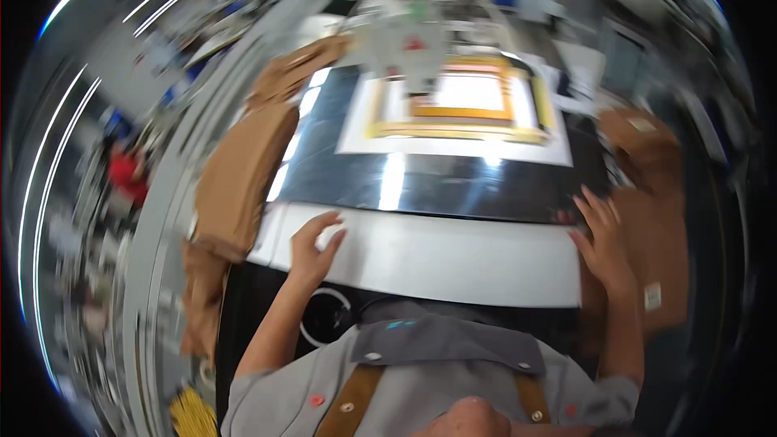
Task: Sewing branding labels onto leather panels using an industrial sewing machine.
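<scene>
My left hand (316,248) hovers over the left part of a white work surface (453,263), fingers curved and thumb apart, with nothing visible in it. At the right end of that surface is my right hand (600,232), its fingers spread, near the right corner of a glossy black plate (324,182). I cannot tell whether its fingertips touch the plate. A white sheet (364,142) lies on the plate and carries a yellow rectangular frame (453,131) with an orange-brown border inside. Above the frame stands a white machine head (413,48), blurred.
Brown fabric pieces (243,170) are stacked along the plate's left side. More brown fabric (647,243) hangs on the right. A round dark opening with a white rim (326,316) sits near my left forearm. Yellow strands (192,413) show at lower left.
</scene>
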`<action>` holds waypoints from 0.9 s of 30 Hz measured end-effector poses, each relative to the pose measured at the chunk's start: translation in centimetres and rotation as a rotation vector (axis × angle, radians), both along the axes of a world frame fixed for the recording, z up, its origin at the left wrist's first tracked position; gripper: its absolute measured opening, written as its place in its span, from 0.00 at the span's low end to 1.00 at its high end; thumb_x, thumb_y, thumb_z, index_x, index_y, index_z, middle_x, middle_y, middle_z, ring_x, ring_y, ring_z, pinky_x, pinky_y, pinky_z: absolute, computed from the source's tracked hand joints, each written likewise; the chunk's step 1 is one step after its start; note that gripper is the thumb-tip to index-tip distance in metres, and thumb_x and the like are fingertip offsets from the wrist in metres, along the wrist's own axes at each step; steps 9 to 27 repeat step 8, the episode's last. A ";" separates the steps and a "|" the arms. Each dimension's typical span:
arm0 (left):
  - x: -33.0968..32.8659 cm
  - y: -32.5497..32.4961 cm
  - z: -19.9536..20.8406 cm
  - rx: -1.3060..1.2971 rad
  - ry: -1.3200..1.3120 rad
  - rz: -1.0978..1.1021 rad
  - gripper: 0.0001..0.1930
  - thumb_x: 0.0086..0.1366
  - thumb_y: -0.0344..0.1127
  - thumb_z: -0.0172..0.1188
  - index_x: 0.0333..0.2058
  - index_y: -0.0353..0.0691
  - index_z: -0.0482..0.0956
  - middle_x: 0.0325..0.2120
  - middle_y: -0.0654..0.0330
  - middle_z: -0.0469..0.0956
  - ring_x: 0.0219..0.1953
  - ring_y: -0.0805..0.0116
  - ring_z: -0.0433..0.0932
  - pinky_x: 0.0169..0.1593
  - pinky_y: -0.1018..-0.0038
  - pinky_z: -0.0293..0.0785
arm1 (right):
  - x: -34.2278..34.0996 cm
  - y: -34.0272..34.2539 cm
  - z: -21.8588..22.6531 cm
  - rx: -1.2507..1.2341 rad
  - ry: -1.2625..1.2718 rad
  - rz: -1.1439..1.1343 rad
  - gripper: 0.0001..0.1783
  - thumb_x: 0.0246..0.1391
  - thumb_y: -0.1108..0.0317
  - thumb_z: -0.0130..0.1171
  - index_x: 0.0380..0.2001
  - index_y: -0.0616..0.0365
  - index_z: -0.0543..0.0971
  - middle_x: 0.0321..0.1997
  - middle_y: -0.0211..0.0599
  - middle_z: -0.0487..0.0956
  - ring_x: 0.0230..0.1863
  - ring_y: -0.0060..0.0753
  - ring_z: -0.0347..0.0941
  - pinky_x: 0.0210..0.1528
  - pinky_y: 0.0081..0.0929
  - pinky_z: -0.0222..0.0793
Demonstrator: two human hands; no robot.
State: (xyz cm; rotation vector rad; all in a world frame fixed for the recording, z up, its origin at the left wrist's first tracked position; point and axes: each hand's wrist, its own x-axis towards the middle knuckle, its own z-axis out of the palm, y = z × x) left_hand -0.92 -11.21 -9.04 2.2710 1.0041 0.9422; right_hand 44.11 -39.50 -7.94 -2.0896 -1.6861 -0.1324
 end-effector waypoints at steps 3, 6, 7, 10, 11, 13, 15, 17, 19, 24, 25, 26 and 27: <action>-3.4 -0.7 1.0 0.183 0.028 0.185 0.12 0.63 0.32 0.70 0.45 0.37 0.83 0.50 0.53 0.84 0.52 0.54 0.83 0.56 0.65 0.77 | -2.8 4.4 2.0 -0.113 -0.084 0.376 0.35 0.52 0.65 0.67 0.64 0.61 0.72 0.72 0.54 0.67 0.73 0.59 0.61 0.76 0.64 0.44; -7.5 -4.2 1.0 0.084 -0.042 0.496 0.12 0.64 0.35 0.69 0.44 0.37 0.83 0.50 0.54 0.84 0.52 0.54 0.83 0.53 0.65 0.78 | -3.9 9.6 1.2 -0.197 -0.163 0.680 0.37 0.50 0.64 0.68 0.64 0.63 0.72 0.73 0.56 0.66 0.73 0.63 0.60 0.76 0.67 0.42; -9.8 -6.3 0.6 0.072 -0.086 0.600 0.13 0.64 0.35 0.69 0.45 0.38 0.83 0.49 0.54 0.84 0.50 0.53 0.83 0.53 0.64 0.78 | -4.6 11.4 0.6 -0.234 -0.198 0.755 0.38 0.49 0.64 0.69 0.64 0.63 0.72 0.73 0.56 0.65 0.74 0.65 0.59 0.76 0.68 0.41; -11.8 -9.0 -0.3 0.062 -0.134 0.705 0.13 0.64 0.36 0.68 0.45 0.39 0.83 0.49 0.54 0.85 0.49 0.51 0.83 0.52 0.63 0.78 | -5.3 13.3 0.2 -0.287 -0.178 0.829 0.39 0.49 0.63 0.70 0.65 0.62 0.71 0.74 0.55 0.64 0.75 0.65 0.56 0.76 0.70 0.39; -11.8 -9.0 -0.3 0.062 -0.134 0.705 0.13 0.64 0.36 0.68 0.45 0.39 0.83 0.49 0.54 0.85 0.49 0.51 0.83 0.52 0.63 0.78 | -5.3 13.3 0.2 -0.287 -0.178 0.829 0.39 0.49 0.63 0.70 0.65 0.62 0.71 0.74 0.55 0.64 0.75 0.65 0.56 0.76 0.70 0.39; -11.8 -9.0 -0.3 0.062 -0.134 0.705 0.13 0.64 0.36 0.68 0.45 0.39 0.83 0.49 0.54 0.85 0.49 0.51 0.83 0.52 0.63 0.78 | -5.3 13.3 0.2 -0.287 -0.178 0.829 0.39 0.49 0.63 0.70 0.65 0.62 0.71 0.74 0.55 0.64 0.75 0.65 0.56 0.76 0.70 0.39; -11.8 -9.0 -0.3 0.062 -0.134 0.705 0.13 0.64 0.36 0.68 0.45 0.39 0.83 0.49 0.54 0.85 0.49 0.51 0.83 0.52 0.63 0.78 | -5.3 13.3 0.2 -0.287 -0.178 0.829 0.39 0.49 0.63 0.70 0.65 0.62 0.71 0.74 0.55 0.64 0.75 0.65 0.56 0.76 0.70 0.39; -11.8 -9.0 -0.3 0.062 -0.134 0.705 0.13 0.64 0.36 0.68 0.45 0.39 0.83 0.49 0.54 0.85 0.49 0.51 0.83 0.52 0.63 0.78 | -5.3 13.3 0.2 -0.287 -0.178 0.829 0.39 0.49 0.63 0.70 0.65 0.62 0.71 0.74 0.55 0.64 0.75 0.65 0.56 0.76 0.70 0.39; -11.8 -9.0 -0.3 0.062 -0.134 0.705 0.13 0.64 0.36 0.68 0.45 0.39 0.83 0.49 0.54 0.85 0.49 0.51 0.83 0.52 0.63 0.78 | -5.3 13.3 0.2 -0.287 -0.178 0.829 0.39 0.49 0.63 0.70 0.65 0.62 0.71 0.74 0.55 0.64 0.75 0.65 0.56 0.76 0.70 0.39; -11.8 -9.0 -0.3 0.062 -0.134 0.705 0.13 0.64 0.36 0.68 0.45 0.39 0.83 0.49 0.54 0.85 0.49 0.51 0.83 0.52 0.63 0.78 | -5.3 13.3 0.2 -0.287 -0.178 0.829 0.39 0.49 0.63 0.70 0.65 0.62 0.71 0.74 0.55 0.64 0.75 0.65 0.56 0.76 0.70 0.39; -11.8 -9.0 -0.3 0.062 -0.134 0.705 0.13 0.64 0.36 0.68 0.45 0.39 0.83 0.49 0.54 0.85 0.49 0.51 0.83 0.52 0.63 0.78 | -5.3 13.3 0.2 -0.287 -0.178 0.829 0.39 0.49 0.63 0.70 0.65 0.62 0.71 0.74 0.55 0.64 0.75 0.65 0.56 0.76 0.70 0.39; -11.8 -9.0 -0.3 0.062 -0.134 0.705 0.13 0.64 0.36 0.68 0.45 0.39 0.83 0.49 0.54 0.85 0.49 0.51 0.83 0.52 0.63 0.78 | -5.3 13.3 0.2 -0.287 -0.178 0.829 0.39 0.49 0.63 0.70 0.65 0.62 0.71 0.74 0.55 0.64 0.75 0.65 0.56 0.76 0.70 0.39; -11.8 -9.0 -0.3 0.062 -0.134 0.705 0.13 0.64 0.36 0.68 0.45 0.39 0.83 0.49 0.54 0.85 0.49 0.51 0.83 0.52 0.63 0.78 | -5.3 13.3 0.2 -0.287 -0.178 0.829 0.39 0.49 0.63 0.70 0.65 0.62 0.71 0.74 0.55 0.64 0.75 0.65 0.56 0.76 0.70 0.39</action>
